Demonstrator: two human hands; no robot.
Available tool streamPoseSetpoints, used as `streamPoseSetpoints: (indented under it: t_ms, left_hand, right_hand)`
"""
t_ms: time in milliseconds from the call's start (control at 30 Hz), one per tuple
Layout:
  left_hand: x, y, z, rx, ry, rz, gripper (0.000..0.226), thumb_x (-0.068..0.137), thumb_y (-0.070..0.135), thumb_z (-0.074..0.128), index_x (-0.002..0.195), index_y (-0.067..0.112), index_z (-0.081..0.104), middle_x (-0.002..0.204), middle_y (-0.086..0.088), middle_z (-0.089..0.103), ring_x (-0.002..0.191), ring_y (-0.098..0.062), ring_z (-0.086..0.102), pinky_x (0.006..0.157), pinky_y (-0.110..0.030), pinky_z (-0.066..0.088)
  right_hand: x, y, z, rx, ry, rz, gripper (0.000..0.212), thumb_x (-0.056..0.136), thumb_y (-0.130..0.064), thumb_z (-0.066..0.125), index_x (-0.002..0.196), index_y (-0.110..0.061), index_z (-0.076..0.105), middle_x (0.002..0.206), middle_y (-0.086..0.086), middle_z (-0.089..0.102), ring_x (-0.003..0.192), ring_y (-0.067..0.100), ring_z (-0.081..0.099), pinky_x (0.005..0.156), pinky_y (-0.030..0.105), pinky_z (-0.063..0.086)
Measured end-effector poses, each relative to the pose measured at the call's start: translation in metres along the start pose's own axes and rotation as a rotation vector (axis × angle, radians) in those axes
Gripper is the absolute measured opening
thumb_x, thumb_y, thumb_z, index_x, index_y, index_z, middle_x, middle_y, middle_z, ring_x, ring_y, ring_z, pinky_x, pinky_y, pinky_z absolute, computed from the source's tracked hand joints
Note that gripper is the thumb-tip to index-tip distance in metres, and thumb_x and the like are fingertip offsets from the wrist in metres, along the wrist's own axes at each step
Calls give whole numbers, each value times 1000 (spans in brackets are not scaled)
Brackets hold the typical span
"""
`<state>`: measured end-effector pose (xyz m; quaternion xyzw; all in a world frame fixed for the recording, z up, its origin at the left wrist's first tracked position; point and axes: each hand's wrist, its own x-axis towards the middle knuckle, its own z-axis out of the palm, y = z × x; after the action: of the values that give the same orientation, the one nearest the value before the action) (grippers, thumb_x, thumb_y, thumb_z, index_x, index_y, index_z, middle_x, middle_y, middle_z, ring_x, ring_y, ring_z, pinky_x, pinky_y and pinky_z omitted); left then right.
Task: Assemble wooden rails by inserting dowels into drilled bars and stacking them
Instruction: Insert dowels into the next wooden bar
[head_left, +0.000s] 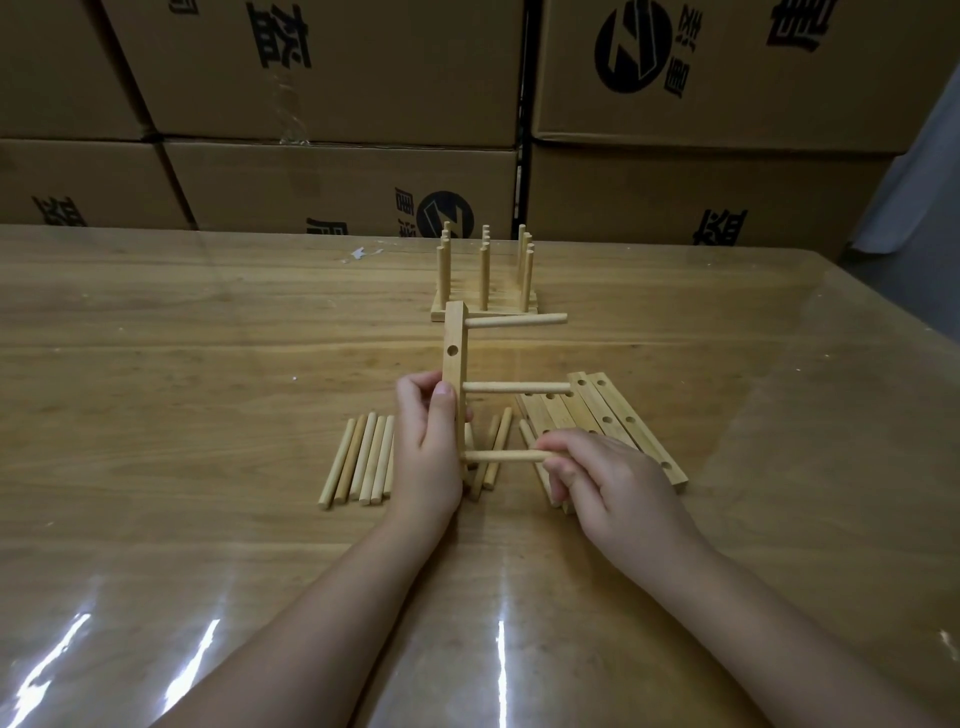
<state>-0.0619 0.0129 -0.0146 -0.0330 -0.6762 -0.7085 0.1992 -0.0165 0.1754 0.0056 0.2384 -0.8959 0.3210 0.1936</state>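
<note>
My left hand grips a drilled wooden bar and holds it upright over the table. Two dowels stick out of the bar to the right, one at the top and one in the middle. An empty hole shows between them. My right hand pinches a third dowel whose left end meets the bar's lower part. Loose dowels lie on the table left of my left hand, with more behind it. Spare drilled bars lie flat under and beyond my right hand.
Finished rails with upright dowels stand stacked further back on the wooden table, which has a glossy clear cover. Stacked cardboard boxes wall off the far edge. The table's corner rounds off at the right.
</note>
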Motion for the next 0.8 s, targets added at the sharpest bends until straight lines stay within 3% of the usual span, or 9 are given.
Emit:
streamPoseSetpoints:
  t_ms: [233, 333, 467, 633, 800]
  left_hand:
    - [5, 2, 0, -61, -43, -60, 10, 100, 15, 43, 102, 16, 53, 90, 0, 58, 70, 3, 60, 66, -13, 49]
    - [5, 3, 0, -79, -40, -83, 10, 100, 13, 44, 100, 16, 54, 89, -1, 58, 69, 0, 61, 66, -15, 50]
    - [2, 6, 1, -59, -36, -64, 11, 100, 13, 43, 100, 18, 53, 89, -3, 57, 71, -1, 59, 67, -16, 50]
    - [-3, 11, 2, -52, -40, -30, 10, 100, 10, 40, 104, 11, 49, 88, 0, 53, 70, 3, 55, 69, -14, 48]
    - [-6, 12, 2, -33, -30, 0, 9, 100, 11, 41, 103, 13, 49, 92, -3, 53, 77, -6, 53, 69, -14, 46]
  right_hand:
    - [0, 3, 0, -65, -62, -21, 20, 94, -19, 51, 106, -12, 66, 81, -14, 58, 79, 5, 53, 71, 22, 43]
    - [0, 3, -2, -122, -8, -15, 19, 93, -22, 52, 99, -12, 67, 80, -6, 64, 74, 14, 57, 64, 25, 44]
    - [-2, -1, 3, -153, 49, -21, 23, 92, -22, 47, 89, -12, 67, 69, -6, 60, 64, 13, 52, 54, 24, 38]
    - [-3, -5, 8, -137, 103, -7, 21, 89, -17, 48, 84, -11, 67, 64, -4, 59, 60, 13, 50, 50, 24, 39]
    - [-4, -5, 9, -95, 72, 10, 14, 85, -8, 54, 83, -8, 67, 64, -4, 58, 62, 15, 52, 50, 28, 41]
